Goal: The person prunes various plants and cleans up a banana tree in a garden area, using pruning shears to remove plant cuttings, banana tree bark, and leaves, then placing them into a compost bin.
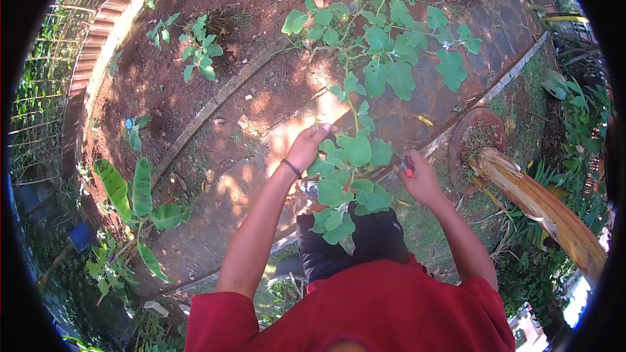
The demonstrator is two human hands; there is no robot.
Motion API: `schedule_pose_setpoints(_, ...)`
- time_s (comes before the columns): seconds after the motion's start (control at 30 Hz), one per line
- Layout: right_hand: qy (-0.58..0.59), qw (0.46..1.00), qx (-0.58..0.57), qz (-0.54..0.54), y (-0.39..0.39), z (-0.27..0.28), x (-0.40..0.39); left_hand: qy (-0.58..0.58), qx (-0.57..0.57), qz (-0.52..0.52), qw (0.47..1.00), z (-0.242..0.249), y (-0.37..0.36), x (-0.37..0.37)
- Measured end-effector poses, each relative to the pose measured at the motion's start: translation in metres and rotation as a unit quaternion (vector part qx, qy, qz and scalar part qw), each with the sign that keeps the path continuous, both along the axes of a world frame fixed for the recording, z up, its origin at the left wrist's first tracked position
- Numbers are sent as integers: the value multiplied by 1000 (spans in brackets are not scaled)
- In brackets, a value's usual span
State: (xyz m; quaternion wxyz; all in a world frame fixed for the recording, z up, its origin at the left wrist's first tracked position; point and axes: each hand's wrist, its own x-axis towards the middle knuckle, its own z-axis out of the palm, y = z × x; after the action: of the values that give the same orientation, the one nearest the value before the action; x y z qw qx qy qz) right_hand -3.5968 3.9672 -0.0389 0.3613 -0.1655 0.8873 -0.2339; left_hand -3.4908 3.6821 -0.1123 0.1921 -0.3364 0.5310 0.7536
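Observation:
A tall leafy plant with broad green lobed leaves leans down in front of me, its branches spreading over the paving at the upper right. My left hand is closed at the left edge of its leaves, fingertips pinched; what lies between them is too small to make out. On the right side of the foliage my right hand is wrapped round a small tool with a red and black handle. The tool's thin tip points toward the leaves and is partly hidden.
A thick dry trunk slants at the right beside a round brick-edged planter. Stone paving and a concrete kerb cross the red soil. A young banana plant grows at the left.

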Motion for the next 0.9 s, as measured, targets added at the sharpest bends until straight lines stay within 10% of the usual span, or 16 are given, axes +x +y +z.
schedule_pose_setpoints(0.3,-4,1000,-2,2,-7,-2,0,-60,73,87,992,-7,7,21)
schedule_pose_setpoints(0.47,-8,1000,-18,1,-8,-18,6,-118,316,201,920,16,5,13)
schedule_pose_setpoints(0.9,-5,999,-44,20,-26,-24,-1,-38,208,97,973,15,2,-35)
